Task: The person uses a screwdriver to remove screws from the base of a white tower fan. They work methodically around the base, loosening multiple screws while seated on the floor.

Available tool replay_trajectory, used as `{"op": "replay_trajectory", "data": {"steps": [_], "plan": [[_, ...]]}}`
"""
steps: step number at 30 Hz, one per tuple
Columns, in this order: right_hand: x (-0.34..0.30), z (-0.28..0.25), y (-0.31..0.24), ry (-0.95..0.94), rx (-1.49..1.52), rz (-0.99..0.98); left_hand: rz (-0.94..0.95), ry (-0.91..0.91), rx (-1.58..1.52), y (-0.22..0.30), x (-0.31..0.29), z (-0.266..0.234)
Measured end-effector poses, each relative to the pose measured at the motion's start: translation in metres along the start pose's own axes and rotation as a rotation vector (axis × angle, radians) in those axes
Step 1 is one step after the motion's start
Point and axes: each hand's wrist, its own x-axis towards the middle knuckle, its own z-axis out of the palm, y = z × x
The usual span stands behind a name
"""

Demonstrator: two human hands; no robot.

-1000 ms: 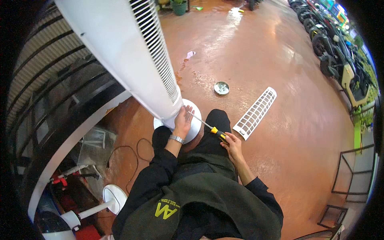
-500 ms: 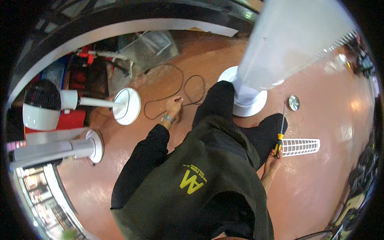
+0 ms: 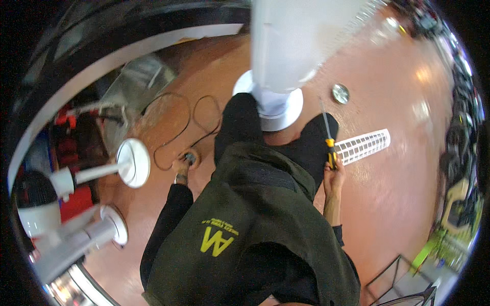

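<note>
My right hand [image 3: 334, 172] is closed round the handle of a long screwdriver [image 3: 332, 148], yellow and black, its shaft pointing away from me. Beside it on the floor lies a white slatted grille [image 3: 363, 146]. Low on my left, my left hand [image 3: 180, 165] is closed at a small dark round thing [image 3: 190, 157], too blurred to name, close to a dark cable [image 3: 190, 115] looped on the floor. Before my knees stands a tall white tower-shaped appliance [image 3: 291, 46] on a round base [image 3: 280, 120]. A small round metal dish [image 3: 340, 94] sits right of it.
On the left are a white stand fan [image 3: 38, 217] with a round base [image 3: 134, 163] and another white tower unit [image 3: 84, 237]. A clear plastic bin [image 3: 138, 84] lies at the far left. Dark clutter [image 3: 454, 132] lines the right edge.
My view has swung, so most things sit further left. My left hand now has a small dark thing at its fingers. The screwdriver remains in my right hand.
</note>
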Motion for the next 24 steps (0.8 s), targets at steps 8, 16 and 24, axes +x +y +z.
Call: {"op": "replay_trajectory", "data": {"steps": [8,16,24], "plan": [[-0.014,0.034,-0.001,0.149,-0.307,-0.113,-0.072,-0.227,-0.541,0.264,0.026,0.003],[-0.034,0.061,0.016,0.237,-0.596,-0.211,-0.773,-1.008,-1.721,0.498,-0.008,0.047],[-0.042,0.059,0.016,0.269,-0.484,-0.236,-0.613,-1.065,-1.579,0.521,0.006,0.072]]}}
